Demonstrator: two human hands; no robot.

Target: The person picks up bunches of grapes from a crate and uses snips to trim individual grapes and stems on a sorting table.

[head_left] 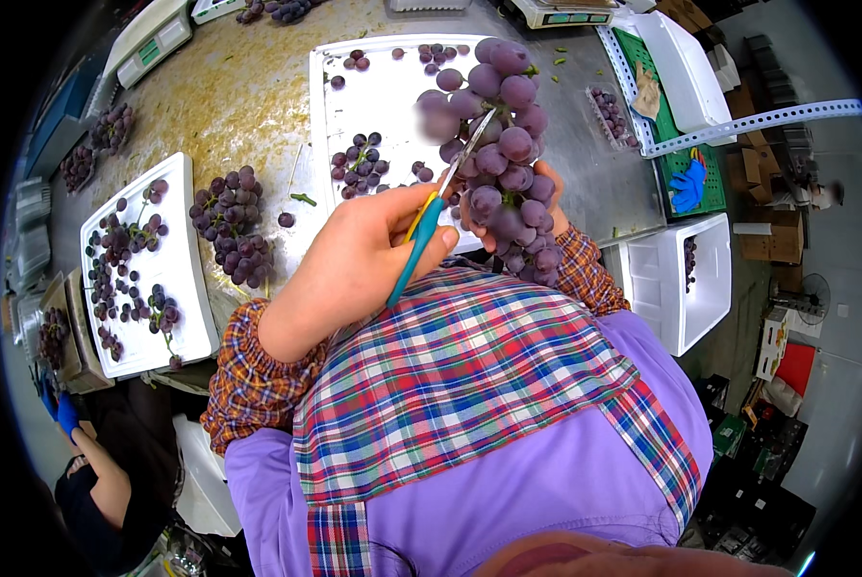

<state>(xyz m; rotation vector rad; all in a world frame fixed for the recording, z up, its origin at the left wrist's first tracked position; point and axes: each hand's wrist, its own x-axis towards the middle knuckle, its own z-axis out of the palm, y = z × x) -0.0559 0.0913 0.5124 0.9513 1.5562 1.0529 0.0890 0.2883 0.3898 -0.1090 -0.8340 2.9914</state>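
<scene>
My left hand [349, 252] is closed around a pair of trimming scissors [414, 252] with teal and yellow handles. Their narrow metal blades point up among the berries of a large bunch of purple grapes [513, 144]. The bunch hangs from my right hand [550, 192], whose fingers curl round it from behind and below; part of that hand is hidden by the fruit. Beneath the bunch lies a white foam tray [392, 106] with loose grapes [362, 165] and small clusters in it.
On the left stand another white tray [192, 279] of grapes and a bunch on the metal table [248, 91]. At right are a clear punnet [611, 117] of grapes, a white foam box [705, 298], a green crate [663, 144] with blue gloves [687, 188], and a perforated metal bar [758, 126]. A co-worker's blue-gloved hand [66, 415] shows lower left.
</scene>
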